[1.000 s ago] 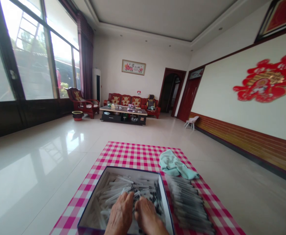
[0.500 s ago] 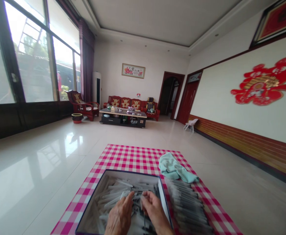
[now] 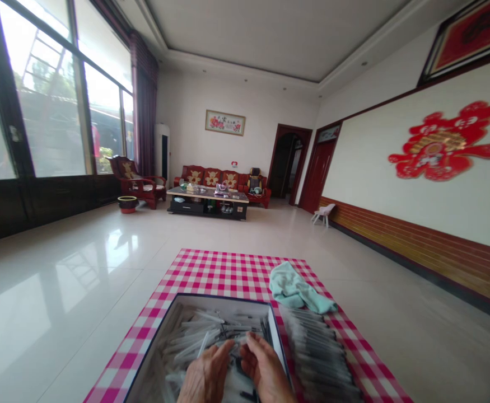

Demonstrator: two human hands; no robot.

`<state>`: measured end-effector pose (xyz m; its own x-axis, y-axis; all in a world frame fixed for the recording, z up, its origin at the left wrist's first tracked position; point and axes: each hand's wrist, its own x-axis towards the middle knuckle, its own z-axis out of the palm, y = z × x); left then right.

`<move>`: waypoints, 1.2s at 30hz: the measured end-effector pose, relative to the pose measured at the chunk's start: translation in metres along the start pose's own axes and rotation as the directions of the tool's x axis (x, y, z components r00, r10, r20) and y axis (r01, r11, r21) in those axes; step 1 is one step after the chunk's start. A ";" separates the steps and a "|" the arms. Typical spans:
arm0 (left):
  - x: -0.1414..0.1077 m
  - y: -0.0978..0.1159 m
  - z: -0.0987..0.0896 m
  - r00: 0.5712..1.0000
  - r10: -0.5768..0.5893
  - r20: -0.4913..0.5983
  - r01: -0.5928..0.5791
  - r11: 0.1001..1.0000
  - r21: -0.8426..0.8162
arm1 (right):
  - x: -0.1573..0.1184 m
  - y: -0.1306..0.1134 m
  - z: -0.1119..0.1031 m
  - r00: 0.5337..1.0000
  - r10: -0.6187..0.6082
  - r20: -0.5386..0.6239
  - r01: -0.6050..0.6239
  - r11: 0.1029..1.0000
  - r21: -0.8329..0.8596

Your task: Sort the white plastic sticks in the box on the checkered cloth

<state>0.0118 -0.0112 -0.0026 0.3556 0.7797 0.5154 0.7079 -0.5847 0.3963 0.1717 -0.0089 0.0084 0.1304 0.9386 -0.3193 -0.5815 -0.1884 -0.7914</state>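
Over a shallow box (image 3: 275, 324) with a dark blue rim, my two hands face each other, fingertips close together. Loose translucent pen barrels (image 3: 194, 330) fill its left and middle, and black pen parts (image 3: 265, 330) lie to the right. My left hand (image 3: 206, 372) is closed, thumb and index finger drawn together toward the right hand. Fingers curled in a pinch, my right hand (image 3: 265, 366) hovers above the black parts. Whatever is between the fingertips is too small and blurred to name. Beside the box lies a row of pens (image 3: 320, 352) with dark ends, blurred.
A pink-and-white checked cloth (image 3: 223, 271) covers the table. A crumpled mint-green towel (image 3: 297, 288) lies beyond the pens. Farther off on the tiled floor stand a coffee table (image 3: 206, 196), a wooden sofa (image 3: 211, 174), an armchair (image 3: 138, 182) and a small stool (image 3: 323, 214).
My hands have dropped slightly. The thin dark rod hanging below my right hand no longer shows there. The whole view has shifted a little.
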 end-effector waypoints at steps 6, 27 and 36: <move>-0.001 0.002 -0.001 0.999 -0.005 0.034 0.005 1.000 0.008 | -0.004 0.000 0.002 0.999 -0.021 0.033 0.025 0.993 -0.115; -0.002 0.009 -0.011 0.997 0.025 0.073 -0.017 0.995 -0.101 | -0.008 0.004 -0.004 0.997 0.040 0.063 -0.033 0.993 -0.111; 0.001 0.011 -0.011 0.989 -0.039 0.141 0.054 0.993 -0.103 | -0.009 0.004 -0.003 0.994 0.096 0.047 -0.091 0.991 -0.100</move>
<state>0.0136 -0.0194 0.0104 0.4103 0.8255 0.3876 0.6591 -0.5621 0.4997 0.1709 -0.0187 0.0062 0.0367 0.9288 -0.3688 -0.5079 -0.3005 -0.8073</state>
